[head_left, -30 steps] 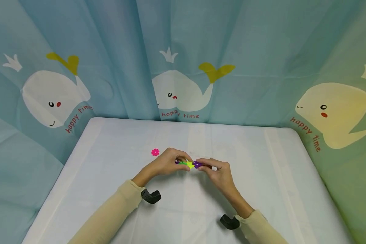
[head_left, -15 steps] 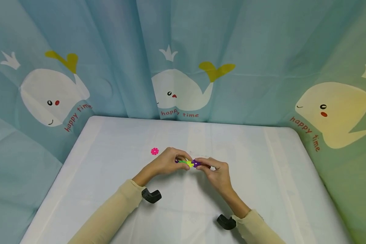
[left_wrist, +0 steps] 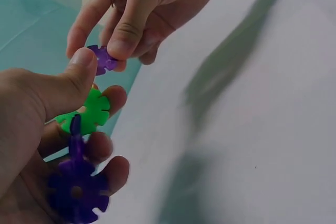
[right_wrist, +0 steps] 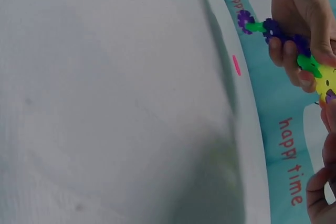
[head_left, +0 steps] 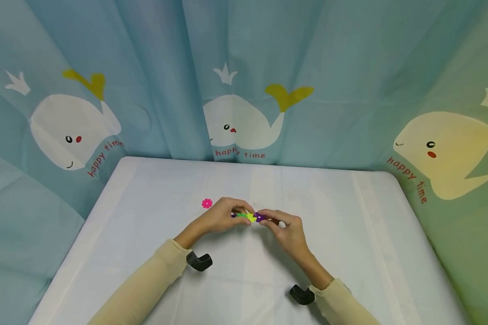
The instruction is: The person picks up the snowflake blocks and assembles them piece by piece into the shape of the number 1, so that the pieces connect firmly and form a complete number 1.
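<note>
My left hand (head_left: pixel 222 215) pinches a short chain of notched flower-shaped plastic discs, thumb and fingers at the yellow disc (head_left: pixel 251 217). A green disc (left_wrist: pixel 92 111) and a dark purple disc (left_wrist: pixel 79 192) trail back under the left palm, with more purple and green links (right_wrist: pixel 256 27) beyond it in the right wrist view. At the other end, my right hand (head_left: pixel 286 230) pinches a purple disc (head_left: pixel 259 217) between thumb and fingers. That purple disc meets the yellow one edge to edge, and the fingertips partly cover both.
A single pink disc (head_left: pixel 207 203) lies on the white table (head_left: pixel 329 203), just beyond the left hand. Blue-green curtains (head_left: pixel 341 67) with whale prints hang behind and at the sides. Black wrist devices (head_left: pixel 302 294) sit under both forearms.
Both hands have shifted slightly left together with the disc chain, the right a bit more. Their pinching grips look the same, and the pink disc stays put.
</note>
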A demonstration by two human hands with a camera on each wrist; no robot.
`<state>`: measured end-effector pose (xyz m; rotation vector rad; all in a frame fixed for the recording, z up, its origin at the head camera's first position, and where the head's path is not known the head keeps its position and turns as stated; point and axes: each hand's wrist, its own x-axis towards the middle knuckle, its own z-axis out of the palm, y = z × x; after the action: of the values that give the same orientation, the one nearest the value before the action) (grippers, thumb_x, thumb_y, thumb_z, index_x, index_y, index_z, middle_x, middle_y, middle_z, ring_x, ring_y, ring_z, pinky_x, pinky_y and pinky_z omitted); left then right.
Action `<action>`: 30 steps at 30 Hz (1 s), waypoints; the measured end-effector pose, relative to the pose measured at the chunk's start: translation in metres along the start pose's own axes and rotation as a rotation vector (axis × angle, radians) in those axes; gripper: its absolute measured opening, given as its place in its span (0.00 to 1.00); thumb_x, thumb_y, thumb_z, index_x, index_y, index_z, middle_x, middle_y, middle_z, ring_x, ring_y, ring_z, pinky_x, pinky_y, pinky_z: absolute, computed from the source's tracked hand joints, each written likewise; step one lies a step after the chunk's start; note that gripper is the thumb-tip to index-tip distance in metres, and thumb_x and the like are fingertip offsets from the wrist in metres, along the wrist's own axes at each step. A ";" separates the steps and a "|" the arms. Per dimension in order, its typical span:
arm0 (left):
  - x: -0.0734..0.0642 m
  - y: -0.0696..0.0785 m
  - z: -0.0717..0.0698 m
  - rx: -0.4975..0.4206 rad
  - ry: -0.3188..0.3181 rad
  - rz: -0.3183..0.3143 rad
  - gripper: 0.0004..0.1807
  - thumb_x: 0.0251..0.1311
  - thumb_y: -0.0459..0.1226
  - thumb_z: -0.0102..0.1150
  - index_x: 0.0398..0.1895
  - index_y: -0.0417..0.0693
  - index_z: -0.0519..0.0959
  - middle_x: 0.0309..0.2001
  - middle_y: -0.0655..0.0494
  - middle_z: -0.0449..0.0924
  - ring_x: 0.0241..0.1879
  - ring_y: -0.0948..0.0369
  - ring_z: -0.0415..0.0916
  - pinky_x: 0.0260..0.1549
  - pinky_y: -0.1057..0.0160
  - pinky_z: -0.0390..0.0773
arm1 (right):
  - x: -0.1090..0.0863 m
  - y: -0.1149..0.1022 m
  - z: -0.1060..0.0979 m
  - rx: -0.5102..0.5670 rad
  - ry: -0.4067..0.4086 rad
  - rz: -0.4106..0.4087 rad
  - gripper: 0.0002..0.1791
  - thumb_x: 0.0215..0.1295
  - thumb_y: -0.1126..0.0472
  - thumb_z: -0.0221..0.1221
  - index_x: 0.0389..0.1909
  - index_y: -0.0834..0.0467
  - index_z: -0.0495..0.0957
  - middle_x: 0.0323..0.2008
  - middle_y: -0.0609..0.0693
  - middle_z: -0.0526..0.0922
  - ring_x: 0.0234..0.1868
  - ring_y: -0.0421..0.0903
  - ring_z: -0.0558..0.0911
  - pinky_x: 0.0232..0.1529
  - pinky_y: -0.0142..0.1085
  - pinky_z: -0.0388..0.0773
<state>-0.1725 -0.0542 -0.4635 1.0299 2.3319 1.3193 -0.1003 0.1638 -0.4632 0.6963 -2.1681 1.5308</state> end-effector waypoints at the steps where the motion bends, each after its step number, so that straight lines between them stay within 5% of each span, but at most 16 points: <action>1: -0.001 0.000 0.000 0.002 -0.004 -0.001 0.13 0.60 0.36 0.73 0.48 0.45 0.86 0.37 0.60 0.88 0.36 0.70 0.81 0.39 0.66 0.77 | 0.000 0.000 -0.001 -0.010 -0.008 -0.005 0.16 0.52 0.84 0.68 0.42 0.70 0.86 0.36 0.63 0.89 0.28 0.48 0.81 0.30 0.29 0.75; 11: -0.008 -0.003 -0.003 0.062 -0.011 -0.052 0.14 0.63 0.41 0.71 0.50 0.50 0.85 0.41 0.63 0.86 0.40 0.68 0.80 0.44 0.64 0.79 | -0.012 0.015 -0.012 -0.050 -0.029 0.130 0.28 0.61 0.78 0.66 0.64 0.68 0.77 0.35 0.60 0.89 0.25 0.50 0.79 0.28 0.31 0.74; 18: -0.014 -0.001 -0.011 0.099 0.013 -0.060 0.12 0.61 0.40 0.72 0.48 0.53 0.86 0.38 0.64 0.85 0.39 0.66 0.78 0.44 0.61 0.78 | -0.022 0.047 -0.019 -0.016 -0.062 0.175 0.22 0.69 0.73 0.62 0.63 0.59 0.79 0.37 0.52 0.90 0.24 0.44 0.77 0.28 0.31 0.75; 30: -0.021 -0.004 -0.021 0.132 0.008 -0.085 0.14 0.60 0.37 0.72 0.49 0.54 0.83 0.39 0.62 0.84 0.39 0.64 0.77 0.43 0.61 0.77 | -0.013 0.052 -0.012 -0.071 -0.175 0.185 0.17 0.71 0.68 0.62 0.59 0.62 0.81 0.35 0.53 0.90 0.22 0.51 0.79 0.25 0.35 0.75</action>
<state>-0.1705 -0.0838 -0.4573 0.9524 2.4676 1.1540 -0.1210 0.1923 -0.5058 0.6429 -2.4652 1.5226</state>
